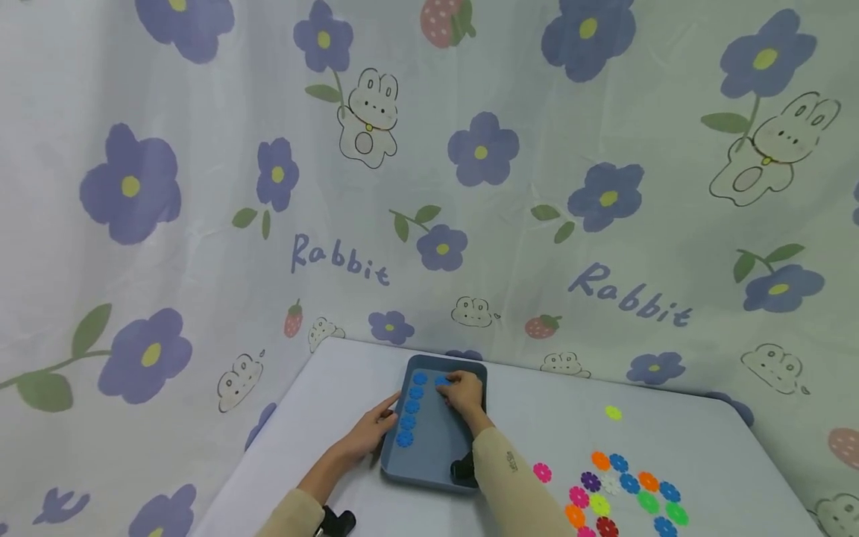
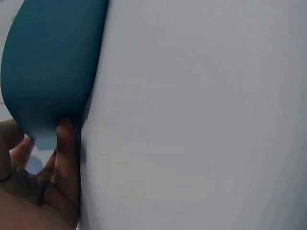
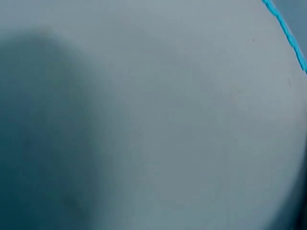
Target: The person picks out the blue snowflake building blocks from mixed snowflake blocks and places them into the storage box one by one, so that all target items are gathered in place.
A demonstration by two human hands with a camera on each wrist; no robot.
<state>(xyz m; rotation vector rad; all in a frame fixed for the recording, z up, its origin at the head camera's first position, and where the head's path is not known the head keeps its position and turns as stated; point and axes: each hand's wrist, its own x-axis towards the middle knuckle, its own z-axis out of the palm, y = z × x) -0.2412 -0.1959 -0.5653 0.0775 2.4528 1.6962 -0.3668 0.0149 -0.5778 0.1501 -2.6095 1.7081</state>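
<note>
A grey-blue tray (image 1: 432,461) lies on the white table. Along its left side runs a column of several blue notched plastic discs (image 1: 412,406). My left hand (image 1: 367,432) holds the tray's left edge; in the left wrist view its fingers (image 2: 66,143) sit against the tray's outer wall (image 2: 53,62). Over the tray's far right part, my right hand (image 1: 464,393) pinches a blue notched disc (image 1: 441,380), partly covered by the fingertips. The right wrist view shows the tray's pale surface close up, with a line of blue discs (image 3: 288,36) seen edge-on.
Right of the tray, several loose notched discs (image 1: 599,505) in mixed colours are scattered on the table (image 1: 537,418). A pink disc (image 1: 542,472) and a yellow disc (image 1: 614,412) lie apart from them. A curtain with flowers and rabbits (image 1: 416,186) hangs behind the table.
</note>
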